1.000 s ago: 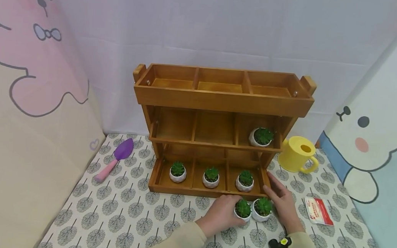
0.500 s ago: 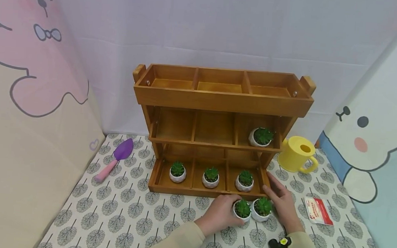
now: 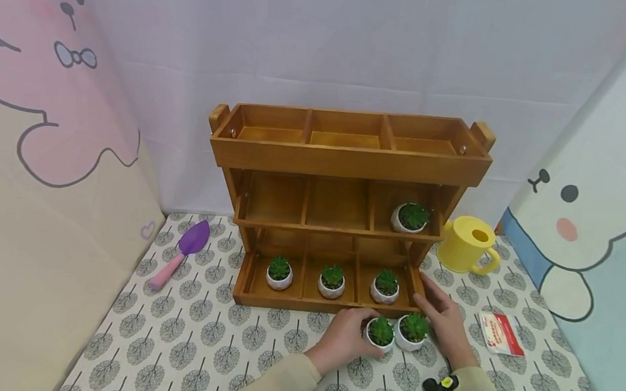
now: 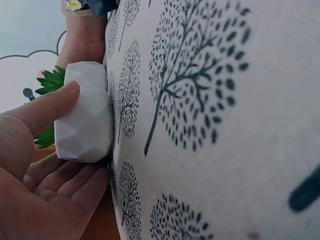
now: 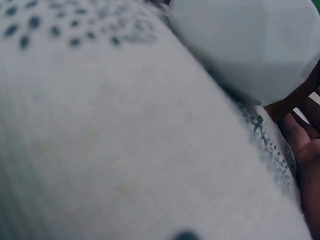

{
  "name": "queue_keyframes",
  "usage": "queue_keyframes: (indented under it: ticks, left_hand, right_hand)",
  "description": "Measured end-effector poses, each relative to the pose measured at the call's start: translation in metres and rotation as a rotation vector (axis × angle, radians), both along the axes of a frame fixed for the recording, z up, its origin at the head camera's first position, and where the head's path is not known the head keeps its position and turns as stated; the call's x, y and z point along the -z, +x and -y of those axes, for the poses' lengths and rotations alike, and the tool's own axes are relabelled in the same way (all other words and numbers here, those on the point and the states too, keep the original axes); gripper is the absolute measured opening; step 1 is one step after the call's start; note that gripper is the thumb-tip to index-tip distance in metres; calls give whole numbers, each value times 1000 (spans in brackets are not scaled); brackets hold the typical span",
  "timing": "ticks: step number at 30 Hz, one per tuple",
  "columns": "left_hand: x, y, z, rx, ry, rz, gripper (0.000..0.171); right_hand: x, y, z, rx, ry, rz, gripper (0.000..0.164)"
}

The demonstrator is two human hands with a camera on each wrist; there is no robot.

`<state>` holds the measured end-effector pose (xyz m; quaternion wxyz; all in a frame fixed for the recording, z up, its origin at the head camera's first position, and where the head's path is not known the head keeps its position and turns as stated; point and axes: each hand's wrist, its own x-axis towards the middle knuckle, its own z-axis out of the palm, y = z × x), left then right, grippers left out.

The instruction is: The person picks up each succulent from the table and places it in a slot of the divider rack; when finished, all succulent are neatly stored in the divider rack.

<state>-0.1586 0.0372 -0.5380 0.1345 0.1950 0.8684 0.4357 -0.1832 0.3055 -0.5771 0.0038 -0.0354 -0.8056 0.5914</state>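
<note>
My left hand [image 3: 342, 338] grips a small white pot with a green succulent [image 3: 379, 333], thumb on one side and fingers on the other. In the left wrist view, the faceted pot [image 4: 87, 117] sits right at the cloth between thumb and fingers. Just to its right stands a second potted succulent [image 3: 411, 332], whose white side [image 5: 250, 45] fills the top of the right wrist view. My right hand [image 3: 448, 327] rests with extended fingers at the front right corner of the wooden shelf [image 3: 348, 161], holding nothing.
Three potted succulents line the shelf's bottom tier, including one in the middle [image 3: 332, 280]; another plant [image 3: 412, 217] sits above at right. A yellow watering can [image 3: 464, 245] and a red-and-white packet [image 3: 501, 333] lie rightward. A purple-and-pink trowel [image 3: 182, 253] lies at left.
My left hand and the succulent it grips have shifted very slightly left, away from the second pot. My right hand stays at the shelf corner.
</note>
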Motion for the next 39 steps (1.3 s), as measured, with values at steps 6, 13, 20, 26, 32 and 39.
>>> queue_keyframes:
  ticks: [6, 13, 20, 26, 32, 39]
  left_hand:
    - [0, 3, 6, -33, 46, 33, 65]
    - [-2, 6, 15, -43, 121, 58, 65]
    - [-17, 9, 25, -35, 232, 51, 67]
    - [-34, 10, 33, -10, 328, 95, 65]
    - [-50, 9, 41, 6, 303, 44, 66]
    - [-70, 3, 53, 19, 321, 24, 66]
  right_hand:
    - [-2, 0, 2, 2, 9, -4, 71]
    - [-2, -1, 1, 1, 6, 0, 71]
    - [-3, 0, 2, -7, 2, -1, 71]
    - [-2, 0, 1, -4, 20, -8, 69]
    - [-1, 0, 1, -6, 3, -15, 69]
    - [-3, 0, 2, -8, 8, 4, 69]
